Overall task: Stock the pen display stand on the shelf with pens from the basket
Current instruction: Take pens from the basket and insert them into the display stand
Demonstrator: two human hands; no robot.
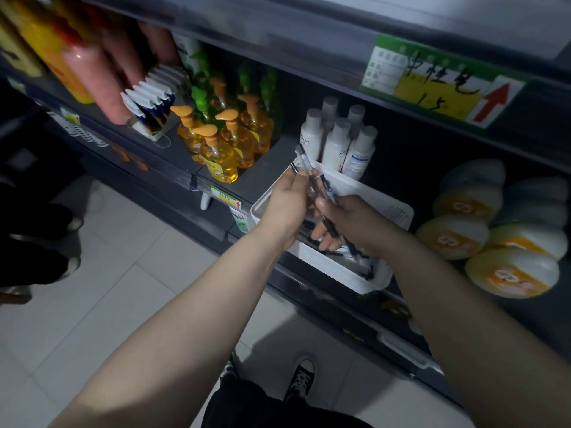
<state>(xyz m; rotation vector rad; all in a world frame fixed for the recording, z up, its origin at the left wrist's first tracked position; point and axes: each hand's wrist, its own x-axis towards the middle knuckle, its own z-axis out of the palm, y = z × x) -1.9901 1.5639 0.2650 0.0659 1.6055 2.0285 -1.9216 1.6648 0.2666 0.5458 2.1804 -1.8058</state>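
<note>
A white plastic basket (340, 270) sits on the front edge of the dark shelf with several black pens lying in it. My left hand (287, 205) hovers over the basket, closed around a small bunch of pens (304, 168) whose tips point up and away. My right hand (349, 217) is beside it over the basket, pinching one black pen (329, 230) between thumb and fingers. The white tiered pen display stand (154, 97) stands on the same shelf at the far left, with blue-capped pens in its rows.
Orange pump bottles (222, 143) and green ones stand between the stand and the basket. White bottles (340, 140) stand behind the basket. Round packaged goods (494, 242) are stacked at right. The shelf above carries a price tag (441, 84). Tiled floor and my shoes lie below.
</note>
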